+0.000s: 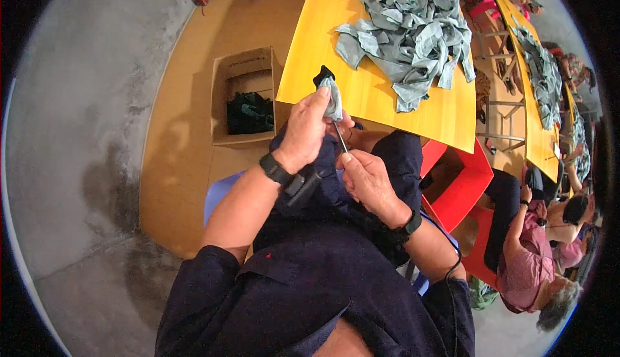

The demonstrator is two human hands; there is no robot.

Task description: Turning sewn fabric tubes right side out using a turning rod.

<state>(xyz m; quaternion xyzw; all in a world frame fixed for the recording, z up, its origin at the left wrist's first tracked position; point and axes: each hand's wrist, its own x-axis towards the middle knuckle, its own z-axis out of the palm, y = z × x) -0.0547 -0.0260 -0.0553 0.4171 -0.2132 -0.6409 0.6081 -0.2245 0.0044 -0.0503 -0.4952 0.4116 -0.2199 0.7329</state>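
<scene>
**Both hands closed on a cloth piece and a thin tool at frame centre**

The left hand (pixel 309 131) is closed around a small grey-green cloth piece (pixel 333 99) with a black tip, holding it upright just above the near edge of the yellow table (pixel 361 92), at centre frame. The right hand (pixel 368 179) sits just below and to the right, fingers pinched shut on a thin metal tool (pixel 340 137) whose upper end reaches the underside of the cloth piece. What kind of tool it is cannot be told. Both wrists carry dark bands.

The cloth is soft, limp and creased. A loose heap of grey-green cloth pieces (pixel 410 34) of the same fabric lies on the table, upper centre, well apart from the hands. The tabletop is smooth and glossy, with straight edges.

An open cardboard box (pixel 244 95) stands on the floor, upper left of centre, with dark fabric (pixel 249 113) inside. A red stool (pixel 462 186) stands right of centre, close to the right forearm. Grey concrete floor (pixel 77 131) fills the left of the frame. At the right edge, another person in a pink top (pixel 526 263) sits beside a further yellow table (pixel 536 144) bearing similar cloth.
</scene>
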